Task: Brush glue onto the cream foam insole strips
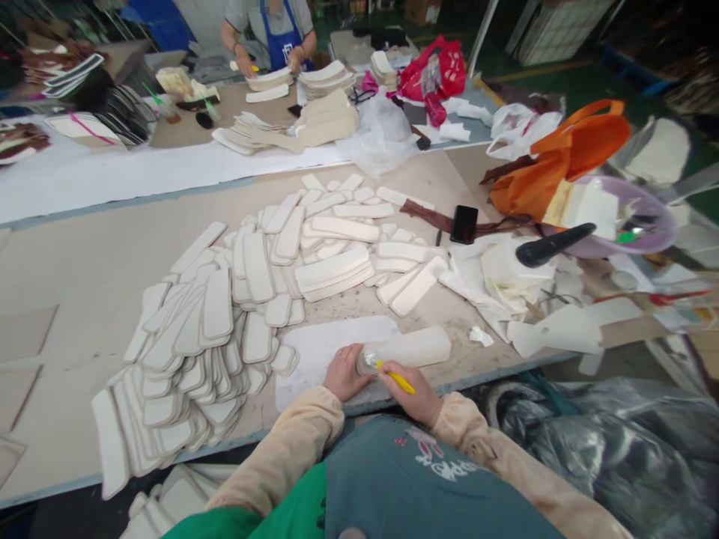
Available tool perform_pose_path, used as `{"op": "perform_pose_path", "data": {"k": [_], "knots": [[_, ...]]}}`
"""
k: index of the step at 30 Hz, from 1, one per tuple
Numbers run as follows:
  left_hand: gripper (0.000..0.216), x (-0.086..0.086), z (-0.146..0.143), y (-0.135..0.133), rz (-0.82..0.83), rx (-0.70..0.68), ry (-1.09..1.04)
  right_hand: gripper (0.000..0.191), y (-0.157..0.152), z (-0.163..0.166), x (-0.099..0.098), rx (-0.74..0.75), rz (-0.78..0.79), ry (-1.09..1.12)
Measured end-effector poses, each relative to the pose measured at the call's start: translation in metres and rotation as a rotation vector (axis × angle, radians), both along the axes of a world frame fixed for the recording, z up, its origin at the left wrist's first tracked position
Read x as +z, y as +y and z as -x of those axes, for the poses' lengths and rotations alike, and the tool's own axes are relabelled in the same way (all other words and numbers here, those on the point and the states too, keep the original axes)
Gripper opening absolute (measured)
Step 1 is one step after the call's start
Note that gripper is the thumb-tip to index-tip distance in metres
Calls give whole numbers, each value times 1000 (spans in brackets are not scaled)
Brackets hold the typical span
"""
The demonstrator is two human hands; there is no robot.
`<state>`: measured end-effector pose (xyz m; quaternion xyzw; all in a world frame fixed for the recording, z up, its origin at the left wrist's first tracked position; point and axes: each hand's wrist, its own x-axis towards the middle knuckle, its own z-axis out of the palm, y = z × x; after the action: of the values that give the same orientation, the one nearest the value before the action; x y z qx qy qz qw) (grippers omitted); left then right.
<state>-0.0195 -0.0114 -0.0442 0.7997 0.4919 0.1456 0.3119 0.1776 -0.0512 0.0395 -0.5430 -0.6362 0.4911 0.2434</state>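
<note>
My right hand (pixel 416 395) is closed around a yellow-handled tool (pixel 401 379); its working end is hidden under a whitish, crumpled-looking bit (pixel 371 360). That end rests at the left end of a long pale panel with rounded corners (pixel 413 348). My left hand (pixel 347 372) is at the same end of the panel, fingers curled against its edge. Beneath lies a white sheet (pixel 320 344) near the table's front edge. Left and beyond my hands spreads a large heap of similar pale rounded panels (pixel 258 266), many in overlapping stacks.
A phone (pixel 463 224) lies by a brown strip. To the right are a white container with a black-handled tool (pixel 553 247), an orange bag (pixel 562 168) and a purple basin (pixel 651 224). Across the table, a person in a blue apron (pixel 284 37) handles similar panels.
</note>
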Motion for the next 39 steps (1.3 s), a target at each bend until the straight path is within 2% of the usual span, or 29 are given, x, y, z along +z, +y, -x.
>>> {"op": "perform_pose_path", "data": {"k": [4, 8, 10, 12, 16, 19, 22, 25, 29, 33, 36, 39], "knots": [[77, 3, 0, 0, 18, 2, 9, 27, -3, -13, -12, -184, 225, 190], [76, 3, 0, 0, 28, 11, 23, 29, -10, -42, -15, -421, 204, 159], [76, 3, 0, 0, 34, 15, 27, 29, -14, -49, -11, -463, 190, 138], [76, 5, 0, 0, 40, 14, 29, 29, -14, -45, -5, -412, 199, 145], [73, 9, -1, 1, 39, 11, 26, 29, -9, -16, 0, -168, 209, 200], [71, 11, -1, 2, 47, 5, 40, 30, -5, -13, -3, -148, 205, 162], [71, 12, 0, 1, 44, -5, 44, 31, -9, -43, -9, -310, 192, 120], [68, 11, 1, 2, 40, -8, 22, 31, -17, -89, -11, -547, 159, 81], [66, 10, 2, 6, 82, -11, 20, 33, -24, -129, -2, -779, 73, 16], [79, 20, 9, 7, 145, -50, 57, 34, -31, -127, 14, -903, 17, 80], [93, 35, 18, 11, 108, -114, 45, 40, -37, -117, 16, -996, -10, 120], [75, 49, 29, 42, -59, -74, 42, 41, -40, -115, 6, -1026, -11, 81]]}}
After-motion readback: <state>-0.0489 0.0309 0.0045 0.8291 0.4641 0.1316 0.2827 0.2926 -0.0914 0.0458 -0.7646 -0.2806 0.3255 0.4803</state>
